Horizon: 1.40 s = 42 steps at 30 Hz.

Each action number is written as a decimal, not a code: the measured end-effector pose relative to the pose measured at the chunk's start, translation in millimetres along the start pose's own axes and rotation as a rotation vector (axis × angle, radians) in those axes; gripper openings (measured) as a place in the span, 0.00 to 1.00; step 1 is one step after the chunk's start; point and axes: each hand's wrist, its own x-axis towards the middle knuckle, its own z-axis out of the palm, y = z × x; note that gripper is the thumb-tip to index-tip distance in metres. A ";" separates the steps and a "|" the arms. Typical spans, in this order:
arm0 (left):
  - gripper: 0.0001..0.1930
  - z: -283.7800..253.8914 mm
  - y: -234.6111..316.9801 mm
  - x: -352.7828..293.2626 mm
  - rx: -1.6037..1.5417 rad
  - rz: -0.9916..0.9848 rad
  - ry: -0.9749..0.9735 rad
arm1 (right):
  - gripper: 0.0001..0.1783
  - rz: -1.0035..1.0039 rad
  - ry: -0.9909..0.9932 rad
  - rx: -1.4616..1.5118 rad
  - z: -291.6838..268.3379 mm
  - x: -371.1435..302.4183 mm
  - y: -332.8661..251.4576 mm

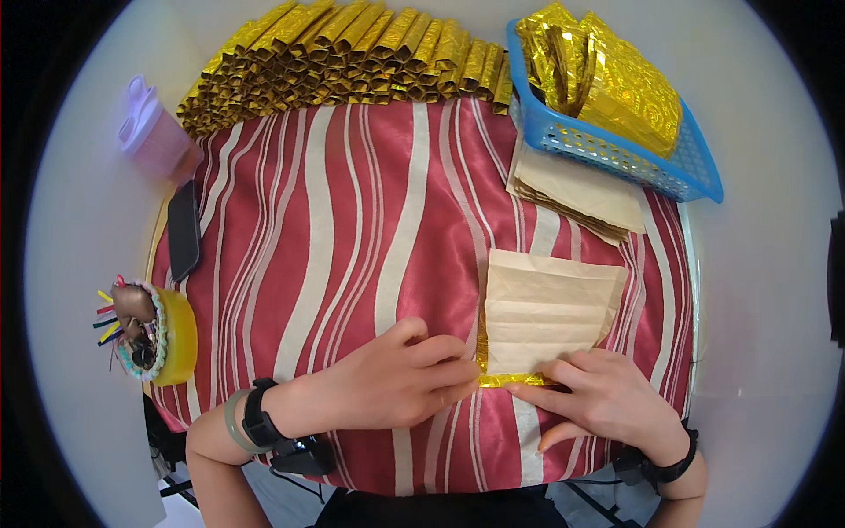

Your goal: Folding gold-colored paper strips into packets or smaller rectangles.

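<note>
In front of me, right of centre, lies a paper sheet (550,312), pale beige on top and creased crosswise. Gold foil shows along its left side, and a narrow gold strip is folded up along its near edge. My left hand (400,374) is closed, its curled fingertips at the sheet's near left corner; the exact grip is partly hidden. My right hand (607,396) rests on the near right part, with its fingers stretched over the folded edge and its thumb spread off the paper toward me.
Many gold foil rolls (352,53) are stacked at the back. A blue basket (607,145) of gold packets stands back right, beside beige sheets (572,189). Along the left are a lilac container (154,132), a dark phone (184,231) and a yellow tub (180,334) with small items. Striped cloth (352,238) covers the table.
</note>
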 end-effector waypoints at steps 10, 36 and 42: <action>0.16 5.4 -5.4 -4.2 -0.051 0.011 -0.008 | 0.37 -0.006 -0.031 -0.124 1.9 13.3 -4.9; 0.13 -1.1 -3.6 -3.8 -0.028 -0.010 -0.026 | 0.31 0.390 0.076 -0.190 10.2 -59.2 -18.3; 0.15 -1.8 -0.2 -3.4 0.019 -0.021 -0.070 | 0.31 0.412 0.099 -0.118 16.5 -71.2 -15.6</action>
